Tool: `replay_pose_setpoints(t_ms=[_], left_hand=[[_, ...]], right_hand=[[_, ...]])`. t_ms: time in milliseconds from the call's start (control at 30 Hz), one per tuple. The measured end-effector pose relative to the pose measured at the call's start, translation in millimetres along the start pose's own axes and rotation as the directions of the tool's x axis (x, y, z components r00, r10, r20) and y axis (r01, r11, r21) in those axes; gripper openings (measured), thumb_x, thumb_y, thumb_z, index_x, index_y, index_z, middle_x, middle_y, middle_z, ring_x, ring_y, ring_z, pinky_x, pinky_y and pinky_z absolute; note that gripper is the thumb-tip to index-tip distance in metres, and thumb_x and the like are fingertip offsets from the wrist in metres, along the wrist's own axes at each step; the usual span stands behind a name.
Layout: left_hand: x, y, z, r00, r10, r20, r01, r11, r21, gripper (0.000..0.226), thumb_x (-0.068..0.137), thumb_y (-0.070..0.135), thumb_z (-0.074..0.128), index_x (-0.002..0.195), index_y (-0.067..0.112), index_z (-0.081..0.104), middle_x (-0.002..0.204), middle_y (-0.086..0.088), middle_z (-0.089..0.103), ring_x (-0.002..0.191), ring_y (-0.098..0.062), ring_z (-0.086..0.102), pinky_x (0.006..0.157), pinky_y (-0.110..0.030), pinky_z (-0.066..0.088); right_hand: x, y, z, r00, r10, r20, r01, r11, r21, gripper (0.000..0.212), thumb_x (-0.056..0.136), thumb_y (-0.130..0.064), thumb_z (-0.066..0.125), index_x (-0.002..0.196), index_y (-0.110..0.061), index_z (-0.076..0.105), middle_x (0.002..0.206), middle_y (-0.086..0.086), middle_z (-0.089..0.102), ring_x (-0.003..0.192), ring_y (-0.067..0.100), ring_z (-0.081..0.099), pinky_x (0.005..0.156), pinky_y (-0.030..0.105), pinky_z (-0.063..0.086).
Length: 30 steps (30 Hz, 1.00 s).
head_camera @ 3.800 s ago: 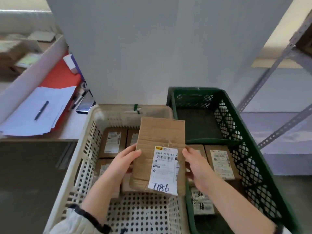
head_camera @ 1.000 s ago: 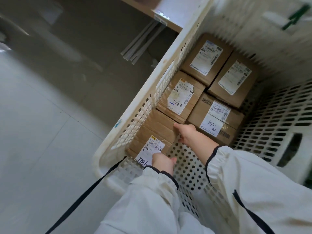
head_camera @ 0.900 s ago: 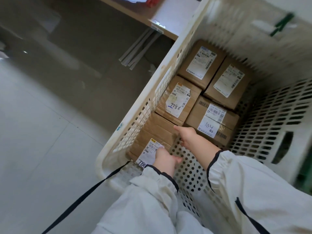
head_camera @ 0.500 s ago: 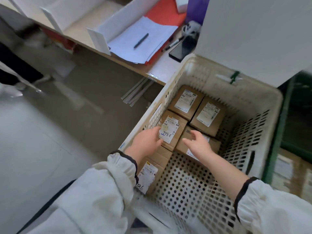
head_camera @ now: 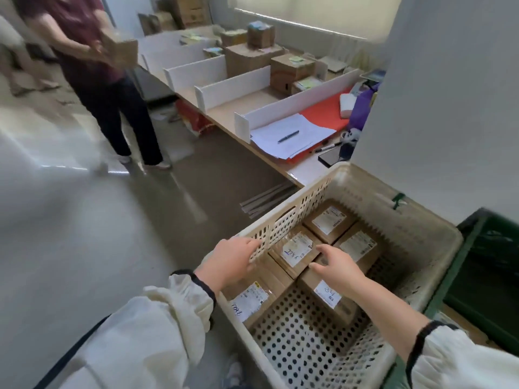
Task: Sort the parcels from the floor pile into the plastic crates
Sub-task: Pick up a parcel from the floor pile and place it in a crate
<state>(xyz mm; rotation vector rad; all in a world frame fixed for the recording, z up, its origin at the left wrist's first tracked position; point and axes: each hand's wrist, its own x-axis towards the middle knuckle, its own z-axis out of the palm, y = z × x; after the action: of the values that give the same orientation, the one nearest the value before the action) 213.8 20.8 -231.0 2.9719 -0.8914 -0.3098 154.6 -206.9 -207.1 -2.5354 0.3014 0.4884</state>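
Labelled brown parcels in cream crate

In the white crate, the middle parcel by the left wall carries a white label with "7786" handwritten in blue. The nearest parcel has a label with blue handwriting that starts "77"; the rest is unclear. The label on the right-hand parcel shows handwritten digits ending in "34". The printed lines and barcodes on every label are too small to read.

1. Head view — worn high, it looks forward and down into the cream crate, near enough that the crate fills the lower right.
2. Wide-angle — the desk and floor stretch away upper left.
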Motion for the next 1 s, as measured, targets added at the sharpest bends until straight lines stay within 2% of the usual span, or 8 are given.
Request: replay_pose_setpoints(t_ms=[200, 333, 467, 567, 667, 733, 867, 1000], left_hand=[[-71, -48, -21, 0.975, -0.22, 0.012, 0.219, 0.973, 0.069, 0.054, 0.096, 0.037, 0.045, 0.146, 0.026, 0.029, 0.148, 0.001, 0.038, 0.132, -0.024, 0.04, 0.102, -0.041, 0.041], [-134, -97, -21, 0.921, -0.389, 0.026, 0.388, 0.921, 0.029, 0.059, 0.096, 0.041, 0.044, 0.15, 0.027, 0.022, 0.157, 0.001, 0.022, 0.142, -0.025, 0.026, 0.109, -0.041, 0.033], [-219, -159, -10, 0.845, -0.533, 0.037, 0.533, 0.846, 0.009, 0.061, 0.095, 0.042, 0.045, 0.15, 0.027, 0.023, 0.158, 0.0, 0.021, 0.141, -0.023, 0.028, 0.11, -0.038, 0.033], [-291, -204, 1, 0.761, -0.645, 0.063, 0.648, 0.762, -0.023, 0.058, 0.094, 0.04, 0.046, 0.147, 0.026, 0.027, 0.157, -0.002, 0.023, 0.139, -0.024, 0.031, 0.108, -0.038, 0.034], [-362, -243, 11, 0.678, -0.729, 0.089, 0.735, 0.676, -0.059, 0.057, 0.094, 0.038, 0.048, 0.146, 0.025, 0.029, 0.157, -0.003, 0.023, 0.139, -0.026, 0.03, 0.108, -0.041, 0.033], [-411, -270, 16, 0.615, -0.784, 0.088, 0.788, 0.61, -0.077, 0.057, 0.095, 0.038, 0.047, 0.147, 0.024, 0.028, 0.157, -0.003, 0.022, 0.14, -0.026, 0.03, 0.108, -0.042, 0.033], [-517, -310, 39, 0.419, -0.9, 0.118, 0.906, 0.406, -0.122, 0.059, 0.096, 0.039, 0.046, 0.149, 0.026, 0.024, 0.158, -0.001, 0.019, 0.142, -0.024, 0.026, 0.11, -0.043, 0.031], [-611, -311, 73, 0.224, -0.943, 0.247, 0.967, 0.182, -0.179, 0.057, 0.096, 0.037, 0.046, 0.148, 0.027, 0.025, 0.158, -0.004, 0.02, 0.139, -0.027, 0.031, 0.109, -0.041, 0.032]], right_hand=[[-14, -61, 9, 0.987, -0.157, 0.018, 0.158, 0.978, -0.135, 0.056, 0.093, -0.033, 0.055, 0.143, -0.018, 0.038, 0.147, 0.0, 0.042, 0.135, 0.015, 0.04, 0.108, 0.031, 0.035], [-18, -117, 24, 0.963, -0.264, 0.05, 0.268, 0.949, -0.163, 0.052, 0.092, -0.03, 0.056, 0.141, -0.019, 0.041, 0.144, 0.0, 0.045, 0.131, 0.015, 0.044, 0.107, 0.031, 0.039], [-18, -196, 57, 0.92, -0.382, 0.083, 0.391, 0.888, -0.244, 0.052, 0.092, -0.035, 0.056, 0.14, -0.021, 0.042, 0.143, -0.002, 0.046, 0.128, 0.015, 0.046, 0.103, 0.028, 0.04], [-25, -268, 107, 0.862, -0.482, 0.157, 0.507, 0.811, -0.291, 0.049, 0.091, -0.034, 0.056, 0.137, -0.02, 0.046, 0.14, -0.002, 0.048, 0.13, 0.013, 0.044, 0.103, 0.022, 0.034], [-43, -346, 174, 0.786, -0.548, 0.287, 0.616, 0.733, -0.287, 0.044, 0.091, -0.029, 0.055, 0.133, -0.016, 0.051, 0.136, 0.002, 0.051, 0.123, 0.016, 0.051, 0.099, 0.024, 0.039], [-59, -397, 220, 0.727, -0.588, 0.354, 0.682, 0.676, -0.279, 0.048, 0.09, -0.029, 0.055, 0.136, -0.016, 0.048, 0.139, 0.002, 0.047, 0.125, 0.017, 0.049, 0.1, 0.025, 0.039], [-95, -484, 306, 0.588, -0.662, 0.465, 0.804, 0.543, -0.244, 0.055, 0.091, -0.034, 0.053, 0.143, -0.019, 0.038, 0.148, -0.003, 0.037, 0.13, 0.015, 0.044, 0.1, 0.023, 0.038], [-142, -541, 383, 0.42, -0.663, 0.619, 0.902, 0.378, -0.207, 0.057, 0.094, -0.032, 0.051, 0.145, -0.017, 0.034, 0.151, -0.001, 0.033, 0.135, 0.016, 0.038, 0.103, 0.021, 0.032]])
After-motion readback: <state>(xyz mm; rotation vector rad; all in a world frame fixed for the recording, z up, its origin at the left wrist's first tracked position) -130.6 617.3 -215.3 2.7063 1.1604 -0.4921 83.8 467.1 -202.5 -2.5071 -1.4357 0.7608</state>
